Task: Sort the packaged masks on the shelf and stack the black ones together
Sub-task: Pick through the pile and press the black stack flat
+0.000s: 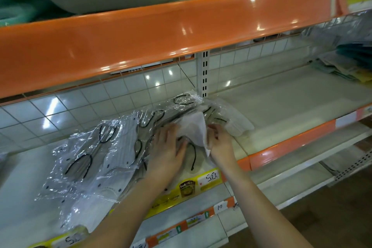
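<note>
Head view: on the shelf, a white packaged mask is pinched by the right hand while the left hand lies open, flat on the pile; black ones should be peeled off singly.

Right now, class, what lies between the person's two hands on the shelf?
In the head view, a white mask in clear wrapping lies between the left hand and right hand.

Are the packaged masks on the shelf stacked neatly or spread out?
Spread out: the packaged masks lie overlapping and askew across the shelf, both hands on them.
</note>
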### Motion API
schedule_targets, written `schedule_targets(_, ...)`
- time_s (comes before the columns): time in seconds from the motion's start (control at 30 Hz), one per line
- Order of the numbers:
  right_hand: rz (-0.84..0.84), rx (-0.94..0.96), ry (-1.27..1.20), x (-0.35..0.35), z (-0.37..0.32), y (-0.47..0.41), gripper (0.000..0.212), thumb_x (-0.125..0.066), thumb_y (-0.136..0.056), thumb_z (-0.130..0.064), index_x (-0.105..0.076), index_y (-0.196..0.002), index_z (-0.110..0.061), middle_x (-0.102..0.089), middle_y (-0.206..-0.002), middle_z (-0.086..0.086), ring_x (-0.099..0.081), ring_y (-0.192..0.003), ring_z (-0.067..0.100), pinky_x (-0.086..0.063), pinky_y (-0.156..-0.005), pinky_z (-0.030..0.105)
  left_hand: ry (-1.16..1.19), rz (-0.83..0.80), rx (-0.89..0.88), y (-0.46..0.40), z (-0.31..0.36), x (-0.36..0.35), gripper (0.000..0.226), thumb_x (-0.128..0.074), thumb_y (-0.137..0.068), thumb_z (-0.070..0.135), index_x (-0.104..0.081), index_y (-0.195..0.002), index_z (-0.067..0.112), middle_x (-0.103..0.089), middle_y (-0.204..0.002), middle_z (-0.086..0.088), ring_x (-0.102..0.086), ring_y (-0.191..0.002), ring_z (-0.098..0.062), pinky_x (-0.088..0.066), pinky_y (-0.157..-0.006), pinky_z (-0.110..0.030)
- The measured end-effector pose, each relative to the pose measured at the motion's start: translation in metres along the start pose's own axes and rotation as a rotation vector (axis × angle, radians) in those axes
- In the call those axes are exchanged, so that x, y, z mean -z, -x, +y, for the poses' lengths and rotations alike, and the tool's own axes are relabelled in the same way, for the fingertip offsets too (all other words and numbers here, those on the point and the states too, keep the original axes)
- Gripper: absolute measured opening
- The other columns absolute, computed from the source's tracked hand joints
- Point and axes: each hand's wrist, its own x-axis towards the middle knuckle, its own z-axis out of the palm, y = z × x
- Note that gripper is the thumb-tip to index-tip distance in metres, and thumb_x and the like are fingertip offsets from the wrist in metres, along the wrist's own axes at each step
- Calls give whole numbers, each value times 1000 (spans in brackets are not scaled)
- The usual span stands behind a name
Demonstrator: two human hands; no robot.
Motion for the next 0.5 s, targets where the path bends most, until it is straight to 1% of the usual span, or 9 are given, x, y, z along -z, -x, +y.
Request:
schedule_targets(0.03,-53,10,23,-2,0,2,32,-43,-92,-25,-59,-106,-1,-63,-94,11,-60,-84,25,-44,-68,31,11,-13,-26,3,3,-5,47,-42,-91,46,-55,-123,15,-53,-123,-5,-45,-116,-24,-39,-93,-35)
schedule_targets(0.1,-142,-14,12,-4,-3,6,21,-46,-98,-19,-58,-109,-6,-62,-96,5,-59,-86,19,-42,-69,23,113,-69,18,6,19,-5,46,-41,-93,47,-59,-119,13,-56,-117,-4,-48,-111,-21,-35,-89,-26)
schedule_targets(0.17,-213,-41,-62,-3,-5,12,21,-48,-98,-21,-57,-113,-11,-66,-100,2,-63,-93,16,-47,-74,20,213,-131,93,5,30,-6,42,-38,-99,43,-59,-119,12,-57,-116,-5,-50,-109,-19,-33,-84,-22)
schedule_targets(0.23,-272,-52,-121,-1,-14,19,21,-46,-99,-24,-55,-116,-15,-65,-100,-5,-63,-96,10,-46,-72,11,328,-206,147,-1,42,-4,52,-28,-98,51,-59,-111,13,-58,-109,-4,-53,-102,-17,-36,-79,-22)
schedule_targets(0.27,-282,-50,-162,-1,-17,21,23,-46,-100,-23,-53,-120,-16,-63,-101,-9,-63,-96,7,-44,-70,7,396,-238,174,-3,47,-2,50,-28,-97,53,-57,-107,14,-58,-105,-1,-54,-98,-14,-38,-77,-20)
schedule_targets(0.33,-274,-12,-249,1,-24,26,34,-47,-99,-16,-44,-133,-18,-57,-112,-12,-59,-96,-12,-43,-72,3,506,-278,221,-6,58,2,21,-43,-97,41,-51,-110,25,-55,-100,11,-53,-89,2,-39,-72,-7)
schedule_targets(0.37,-265,16,-304,3,-27,28,44,-49,-98,-11,-37,-140,-19,-54,-119,-11,-56,-95,-18,-43,-73,3,569,-288,235,-8,62,4,15,-49,-97,31,-46,-111,33,-54,-99,15,-52,-87,7,-39,-69,-3)
schedule_targets(0.43,-214,64,-397,7,-33,31,52,-53,-94,-3,-37,-138,-26,-54,-122,-10,-59,-98,-13,-47,-76,9,725,-263,248,-10,66,7,30,-52,-95,18,-45,-116,37,-59,-103,13,-56,-90,5,-43,-72,-5)
schedule_targets(0.5,-64,114,-384,12,-33,28,53,-61,-89,-3,-44,-128,-35,-59,-117,-9,-61,-102,-1,-51,-82,17,745,-208,247,-13,61,7,33,-51,-94,14,-49,-124,30,-62,-111,8,-60,-97,-2,-48,-79,-15)
